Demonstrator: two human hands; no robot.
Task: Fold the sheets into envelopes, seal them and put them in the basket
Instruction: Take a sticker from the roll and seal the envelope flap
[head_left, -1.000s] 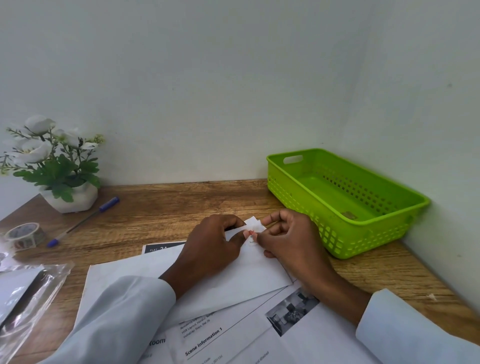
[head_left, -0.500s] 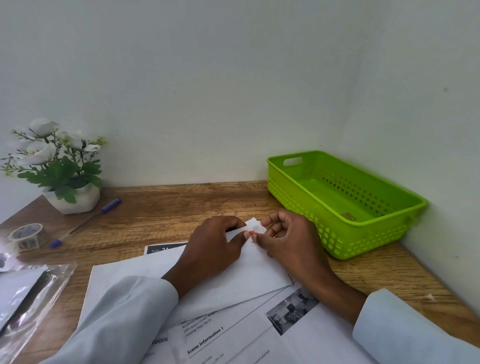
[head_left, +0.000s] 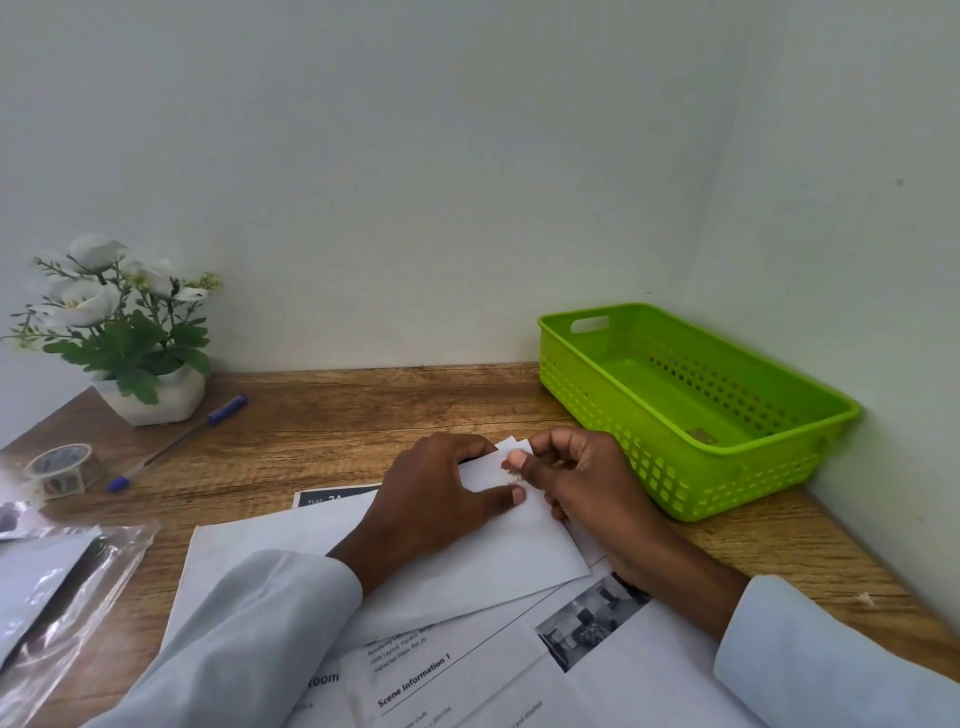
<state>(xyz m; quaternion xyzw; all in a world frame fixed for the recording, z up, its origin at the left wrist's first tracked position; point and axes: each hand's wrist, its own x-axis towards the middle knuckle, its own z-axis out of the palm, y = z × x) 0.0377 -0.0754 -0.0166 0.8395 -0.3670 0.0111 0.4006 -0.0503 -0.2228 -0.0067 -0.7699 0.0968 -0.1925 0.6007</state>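
Folded white sheet (head_left: 498, 566) lies flat on printed pages (head_left: 519, 675) near the front edge of the tabletop (head_left: 332, 415), its far corner lifted between both hands. Left hand (head_left: 431, 499) rests on the sheet, fingers curled down over the fold, thumb pressed flat on the paper. Right hand (head_left: 576, 483) pinches the small turned-up corner flap (head_left: 514, 448) between thumb and forefinger; remaining fingers curled beneath. Green basket (head_left: 810, 447) sits at the back right corner of the tabletop, just beside the right hand, holding no envelopes; a small brownish scrap lies on its floor. Tape roll (head_left: 62, 467) and blue pen (head_left: 176, 441) lie toward the left edge, well apart from the hands. Judged risks: crease set skewed if the left hand slips on the loose pages beneath; thin corner may tear under a hard pinch; sealing requires a reach across for the tape, letting the fold spring open.
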